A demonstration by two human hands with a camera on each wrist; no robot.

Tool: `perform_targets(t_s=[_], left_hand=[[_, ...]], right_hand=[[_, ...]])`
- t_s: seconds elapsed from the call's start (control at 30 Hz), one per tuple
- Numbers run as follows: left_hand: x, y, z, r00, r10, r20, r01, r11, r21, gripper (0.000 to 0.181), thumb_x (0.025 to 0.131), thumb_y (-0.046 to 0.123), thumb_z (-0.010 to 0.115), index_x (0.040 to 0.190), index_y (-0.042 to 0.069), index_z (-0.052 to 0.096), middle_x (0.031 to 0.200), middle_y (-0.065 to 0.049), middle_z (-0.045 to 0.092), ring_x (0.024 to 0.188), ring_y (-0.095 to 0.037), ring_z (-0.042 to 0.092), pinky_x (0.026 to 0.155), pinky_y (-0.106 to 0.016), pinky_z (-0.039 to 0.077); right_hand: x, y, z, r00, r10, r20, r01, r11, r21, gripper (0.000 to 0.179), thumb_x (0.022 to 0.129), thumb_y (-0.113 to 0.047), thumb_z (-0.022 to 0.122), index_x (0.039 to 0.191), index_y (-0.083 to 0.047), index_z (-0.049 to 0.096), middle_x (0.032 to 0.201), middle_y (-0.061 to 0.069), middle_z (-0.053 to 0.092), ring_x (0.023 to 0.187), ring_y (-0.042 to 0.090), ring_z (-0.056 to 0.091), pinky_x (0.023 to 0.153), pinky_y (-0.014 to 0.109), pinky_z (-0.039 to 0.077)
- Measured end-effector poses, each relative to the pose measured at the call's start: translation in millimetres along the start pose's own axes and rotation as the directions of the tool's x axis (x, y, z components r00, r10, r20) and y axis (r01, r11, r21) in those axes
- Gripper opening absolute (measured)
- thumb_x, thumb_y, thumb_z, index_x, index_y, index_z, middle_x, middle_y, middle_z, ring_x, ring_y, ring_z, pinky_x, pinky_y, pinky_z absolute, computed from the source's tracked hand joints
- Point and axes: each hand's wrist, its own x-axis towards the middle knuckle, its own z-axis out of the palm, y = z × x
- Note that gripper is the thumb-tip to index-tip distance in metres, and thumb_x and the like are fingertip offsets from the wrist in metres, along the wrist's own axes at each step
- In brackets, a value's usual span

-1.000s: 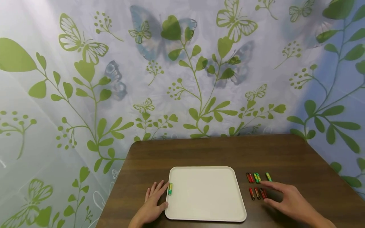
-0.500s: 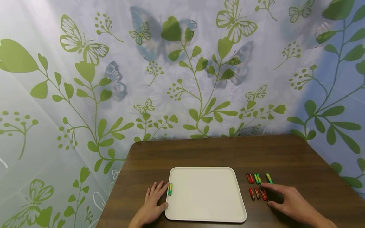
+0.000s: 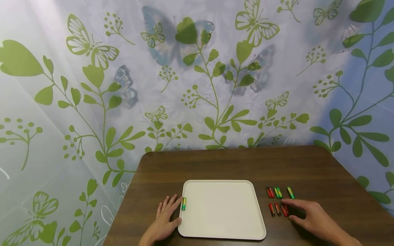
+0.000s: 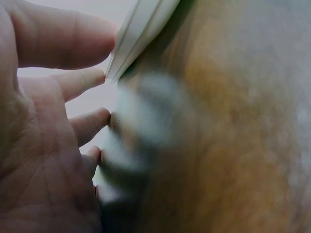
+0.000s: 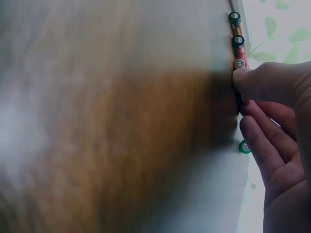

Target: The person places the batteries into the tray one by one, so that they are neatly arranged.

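Observation:
My left hand [image 3: 164,220] lies with straight, spread fingers at the left rim of a cream tray [image 3: 223,208], thumb and index finger touching the rim. A green-and-yellow battery [image 3: 183,204] lies inside that rim. At the right, my right hand [image 3: 314,217] hovers low with thumb and index finger apart. Nearest to it is a red-and-black battery [image 3: 284,210], last in a front row with two more red-and-black batteries [image 3: 275,209]. In the right wrist view the thumb [image 5: 252,80] overlaps a battery end [image 5: 240,63]; whether it touches is unclear.
Behind the front row lie a red pair of batteries [image 3: 270,192], a green pair [image 3: 278,192] and one single green battery [image 3: 290,192]. All are on the brown wooden table [image 3: 231,162]. A curtain with leaves and butterflies [image 3: 215,85] hangs behind the table's far edge.
My right thumb has drawn back slightly to the right from the red-and-black battery, widening the gap to it. The left hand, tray and battery on it have stayed put.

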Motion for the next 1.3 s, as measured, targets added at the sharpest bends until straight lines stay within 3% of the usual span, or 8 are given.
perform_targets(t_s=[0.1,0.33,0.57,0.77,0.93,1.1,1.17,1.3], left_hand=[[0.9,-0.1,0.2,1.000,0.000,0.002,0.000,1.000,0.001,0.068,0.094,0.014,0.062,0.157,0.012,0.035,0.164,-0.023,0.022,0.151,-0.053,0.000,0.113,-0.068,-0.010],[0.9,-0.7,-0.5,1.000,0.003,0.000,-0.003,1.000,-0.004,0.069,0.094,0.014,0.062,0.157,0.012,0.035,0.164,-0.023,0.022,0.151,-0.053,-0.001,0.113,-0.069,-0.011],[2.2,-2.5,-1.2,1.000,0.006,0.001,-0.006,1.000,-0.010,0.069,0.094,0.015,0.062,0.157,0.014,0.035,0.164,-0.023,0.022,0.151,-0.053,-0.001,0.113,-0.069,-0.011],[0.4,-3.5,-0.5,1.000,0.016,0.000,-0.016,1.000,-0.009,0.069,0.094,0.015,0.063,0.157,0.012,0.035,0.164,-0.024,0.022,0.151,-0.053,-0.001,0.113,-0.069,-0.010],[0.1,-3.6,-1.5,1.000,0.005,0.020,-0.004,1.000,-0.024,0.069,0.095,0.016,0.062,0.157,0.014,0.034,0.164,-0.023,0.020,0.151,-0.053,-0.002,0.113,-0.069,-0.011],[0.2,-2.2,-2.4,1.000,0.002,0.015,-0.001,1.000,-0.020,0.069,0.095,0.017,0.063,0.157,0.013,0.035,0.164,-0.023,0.021,0.151,-0.053,-0.002,0.113,-0.069,-0.011],[0.1,-1.9,-2.1,1.000,0.005,0.012,-0.005,1.000,-0.018,0.069,0.094,0.017,0.063,0.157,0.013,0.035,0.164,-0.023,0.021,0.151,-0.053,-0.002,0.113,-0.069,-0.011],[-0.3,-2.5,-1.1,1.000,0.007,0.008,-0.007,1.000,-0.017,0.069,0.094,0.016,0.063,0.157,0.013,0.035,0.164,-0.023,0.022,0.151,-0.053,-0.002,0.113,-0.069,-0.011]], right_hand=[[0.2,-1.7,-1.5,1.000,-0.014,-0.022,0.014,1.000,-0.015,0.061,0.069,-0.018,0.091,0.125,-0.025,0.070,0.114,-0.008,0.074,0.097,0.003,0.069,0.068,0.024,0.058],[10.6,-8.6,-8.1,0.991,-0.102,-0.090,0.099,0.994,-0.034,0.060,0.064,-0.013,0.093,0.120,-0.021,0.072,0.108,-0.009,0.075,0.091,0.003,0.071,0.072,0.006,0.049],[31.9,-26.9,-5.7,0.985,-0.135,-0.107,0.140,0.990,0.035,0.061,0.067,-0.011,0.092,0.123,-0.023,0.071,0.108,-0.006,0.076,0.089,0.004,0.071,0.074,0.007,0.050],[53.3,-48.7,7.7,0.994,-0.094,-0.063,0.104,0.978,0.178,0.060,0.077,-0.011,0.086,0.130,-0.028,0.066,0.114,-0.006,0.073,0.092,0.004,0.070,0.067,0.020,0.057],[71.6,-68.3,18.5,0.998,-0.050,-0.030,0.055,0.972,0.229,0.056,0.081,-0.015,0.084,0.131,-0.032,0.064,0.122,-0.006,0.071,0.079,-0.001,0.059,0.060,0.024,0.050],[89.4,-83.9,31.0,0.995,-0.083,-0.057,0.095,0.962,0.255,0.058,0.079,-0.010,0.085,0.129,-0.031,0.066,0.125,-0.004,0.071,0.091,-0.001,0.067,0.066,0.028,0.057],[95.1,-89.7,35.5,0.992,-0.097,-0.077,0.114,0.960,0.255,0.057,0.078,-0.009,0.085,0.128,-0.031,0.067,0.125,-0.005,0.071,0.103,0.004,0.069,0.073,0.033,0.060],[104.6,-100.8,43.9,0.988,-0.121,-0.096,0.142,0.957,0.251,0.054,0.078,-0.010,0.084,0.126,-0.029,0.069,0.124,-0.008,0.071,0.106,0.013,0.071,0.079,0.033,0.060]])
